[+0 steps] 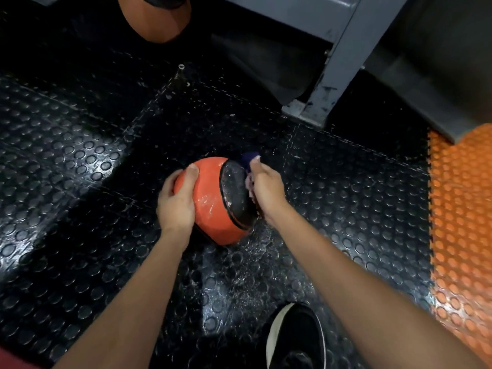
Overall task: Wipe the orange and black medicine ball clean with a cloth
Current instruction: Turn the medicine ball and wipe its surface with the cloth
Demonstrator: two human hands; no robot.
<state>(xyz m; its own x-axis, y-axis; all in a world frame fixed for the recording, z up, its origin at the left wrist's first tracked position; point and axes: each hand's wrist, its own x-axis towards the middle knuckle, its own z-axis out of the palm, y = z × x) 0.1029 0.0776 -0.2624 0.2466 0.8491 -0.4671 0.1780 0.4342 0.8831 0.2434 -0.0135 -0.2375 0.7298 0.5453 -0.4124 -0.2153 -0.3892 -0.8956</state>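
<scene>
The orange and black medicine ball (213, 201) sits on the black studded floor in the middle of the head view. Its surface looks wet and shiny. My left hand (177, 201) holds its orange left side, thumb on top and fingers curled around it. My right hand (266, 190) grips a dark blue cloth (249, 159) and presses it against the ball's black right panel. Only a bit of the cloth shows above and under the fingers.
A second orange ball (157, 20) lies at the top left. A grey metal rack leg (327, 83) stands behind right. An orange studded mat (460, 222) runs along the right edge. A black shoe (295, 339) is at the bottom. The floor near the ball is wet.
</scene>
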